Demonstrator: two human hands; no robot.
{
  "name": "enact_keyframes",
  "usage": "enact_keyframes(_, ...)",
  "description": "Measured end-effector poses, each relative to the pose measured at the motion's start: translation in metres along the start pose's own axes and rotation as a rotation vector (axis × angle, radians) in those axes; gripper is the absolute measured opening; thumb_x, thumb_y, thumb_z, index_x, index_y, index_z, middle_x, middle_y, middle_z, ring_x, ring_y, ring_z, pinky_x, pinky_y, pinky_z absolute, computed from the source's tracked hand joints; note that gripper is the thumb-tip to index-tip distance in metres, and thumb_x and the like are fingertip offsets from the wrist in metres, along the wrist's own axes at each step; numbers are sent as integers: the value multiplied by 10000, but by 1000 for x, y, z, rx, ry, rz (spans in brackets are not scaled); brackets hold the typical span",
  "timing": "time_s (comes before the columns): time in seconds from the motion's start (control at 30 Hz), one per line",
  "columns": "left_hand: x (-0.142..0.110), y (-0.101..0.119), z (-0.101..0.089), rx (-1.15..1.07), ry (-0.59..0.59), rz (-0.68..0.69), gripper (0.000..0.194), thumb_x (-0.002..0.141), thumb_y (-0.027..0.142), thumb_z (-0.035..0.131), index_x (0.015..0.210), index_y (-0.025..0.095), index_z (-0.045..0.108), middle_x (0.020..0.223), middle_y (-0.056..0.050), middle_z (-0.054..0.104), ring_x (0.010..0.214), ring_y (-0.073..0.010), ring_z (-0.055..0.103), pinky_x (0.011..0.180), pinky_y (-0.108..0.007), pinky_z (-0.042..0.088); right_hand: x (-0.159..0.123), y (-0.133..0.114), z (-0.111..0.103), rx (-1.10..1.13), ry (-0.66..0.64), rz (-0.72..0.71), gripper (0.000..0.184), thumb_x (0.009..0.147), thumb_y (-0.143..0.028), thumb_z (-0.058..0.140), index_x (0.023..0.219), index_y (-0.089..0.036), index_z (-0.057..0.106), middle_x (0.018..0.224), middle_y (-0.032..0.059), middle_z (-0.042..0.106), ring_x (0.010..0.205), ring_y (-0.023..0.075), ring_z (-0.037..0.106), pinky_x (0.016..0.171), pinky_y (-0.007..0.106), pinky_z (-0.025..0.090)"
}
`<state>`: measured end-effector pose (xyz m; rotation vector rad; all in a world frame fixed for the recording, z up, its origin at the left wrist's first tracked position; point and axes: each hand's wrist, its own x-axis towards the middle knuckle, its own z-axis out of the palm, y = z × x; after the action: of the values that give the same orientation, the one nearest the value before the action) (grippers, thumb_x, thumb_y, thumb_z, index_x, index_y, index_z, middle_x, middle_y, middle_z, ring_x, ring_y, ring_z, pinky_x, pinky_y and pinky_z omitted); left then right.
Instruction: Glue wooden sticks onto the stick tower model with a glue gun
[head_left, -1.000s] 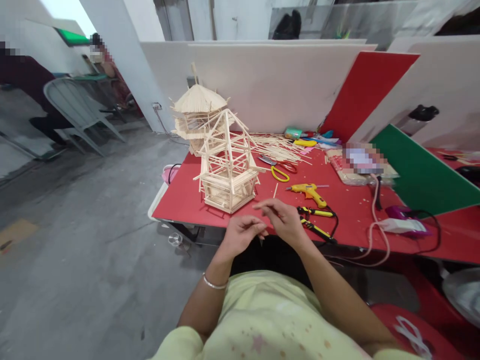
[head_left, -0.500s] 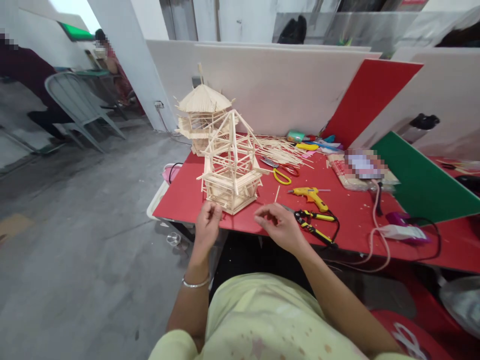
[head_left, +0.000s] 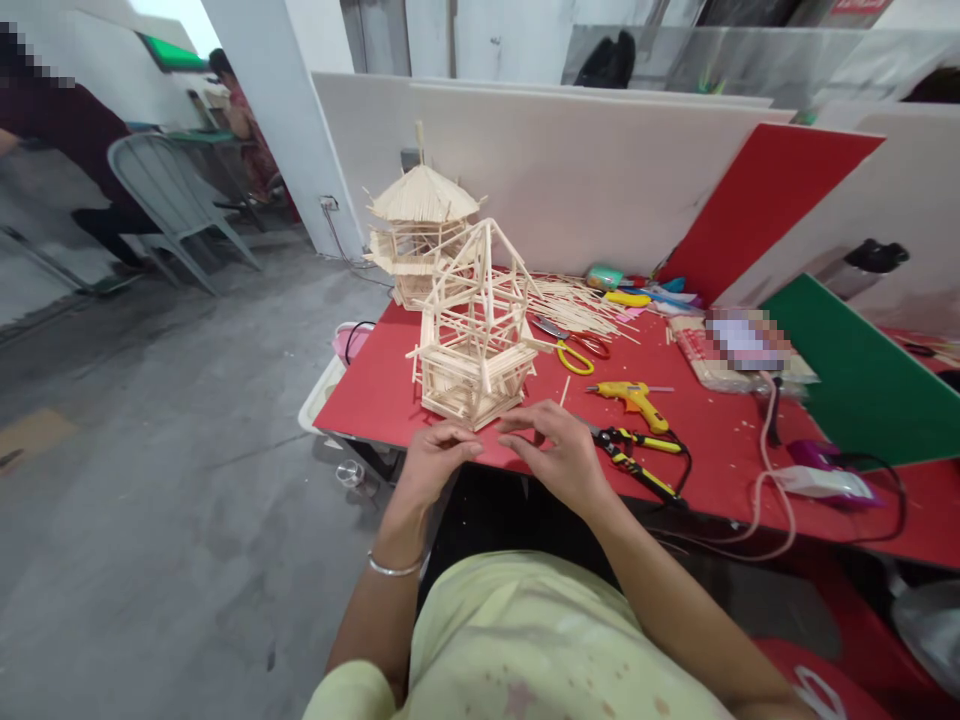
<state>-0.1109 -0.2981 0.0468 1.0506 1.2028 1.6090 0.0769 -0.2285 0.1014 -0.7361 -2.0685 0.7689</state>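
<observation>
My left hand (head_left: pixel 439 462) and my right hand (head_left: pixel 559 450) meet fingertip to fingertip over the front edge of the red table (head_left: pixel 367 395). Both are curled in a pinch; whatever they hold is too thin to make out. Just beyond them stands an open-framed house of thin wooden sticks (head_left: pixel 476 340), with no roof cover. Behind it is a second stick house with a thatched roof (head_left: pixel 421 235). A loose stick (head_left: pixel 564 390) lies right of the frame, and a pile of sticks (head_left: pixel 577 305) lies further back.
Yellow-handled scissors (head_left: pixel 570 345), a yellow glue gun (head_left: pixel 634 395) and yellow-black cutters (head_left: pixel 637 462) lie right of my hands. A cable and a purple device (head_left: pixel 821 475) lie further right. Red (head_left: pixel 757 210) and green (head_left: pixel 847 370) boards lean behind. A grey chair (head_left: pixel 172 200) and seated people are far left.
My left hand swung out to the left near the table edge, then came back to meet my right hand in front of the stick frame. The right hand stayed nearly in place.
</observation>
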Motion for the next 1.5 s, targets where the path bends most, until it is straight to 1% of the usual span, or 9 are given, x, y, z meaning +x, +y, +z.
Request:
enact_keyframes(0.23,-4,3,-59,266,191,-19,272,769,406,826,971,225,835,878,-68,800,727,-197,705,679,-310,549,-2,2,-3,25,-46,57,201,975,-367,636,867,-254,762,754,13,724,685,170,652,638,284,482)
enact_keyframes(0.37,-8,5,-88,574,334,88,259,696,456,880,675,219,778,641,-5,690,600,-149,569,587,-271,437,-4,6,-4,-17,-127,88,456,1021,-455,545,652,-215,660,606,5,628,589,144,586,617,272,428)
enact_keyframes(0.47,-8,11,-98,720,239,211,460,829,493,759,488,208,642,587,-10,614,642,-155,547,641,-282,428,-1,16,-2,-52,-88,116,490,996,-509,576,619,-200,627,608,9,623,597,141,566,611,267,409)
enact_keyframes(0.57,-5,10,-96,671,288,222,413,845,465,747,557,197,618,682,-11,654,714,-155,589,708,-270,454,2,26,0,-50,-50,149,469,976,-526,599,650,-194,649,619,4,632,605,139,556,600,264,397)
enact_keyframes(0.73,1,-6,-86,462,445,57,302,805,471,769,918,201,694,716,17,671,575,-124,555,548,-223,416,4,37,3,-12,-38,219,355,947,-496,642,768,-203,732,689,7,702,654,158,618,617,263,430)
enact_keyframes(0.93,10,-22,-73,461,491,61,508,924,530,619,560,189,520,483,47,459,475,-98,426,484,-223,330,8,51,9,-10,-38,264,270,935,-449,644,952,-223,790,872,33,791,743,185,697,668,280,490)
enact_keyframes(1.1,21,-36,-68,344,433,30,324,864,471,699,838,158,778,741,-35,747,674,-166,680,676,-280,549,14,68,6,-27,7,302,277,911,-447,656,960,-215,798,881,43,801,762,204,713,743,319,531)
enact_keyframes(1.27,22,-38,-62,358,460,160,230,772,382,814,894,188,824,923,-63,798,878,-208,735,877,-352,585,16,75,3,-5,33,324,273,907,-447,665,956,-211,795,858,41,799,764,211,720,742,326,538)
enact_keyframes(1.5,6,-7,-29,134,265,121,220,833,357,784,982,201,831,889,-64,799,807,-194,734,837,-341,597,8,32,17,9,-22,86,165,944,-344,667,957,-237,793,938,43,793,842,192,715,688,288,523)
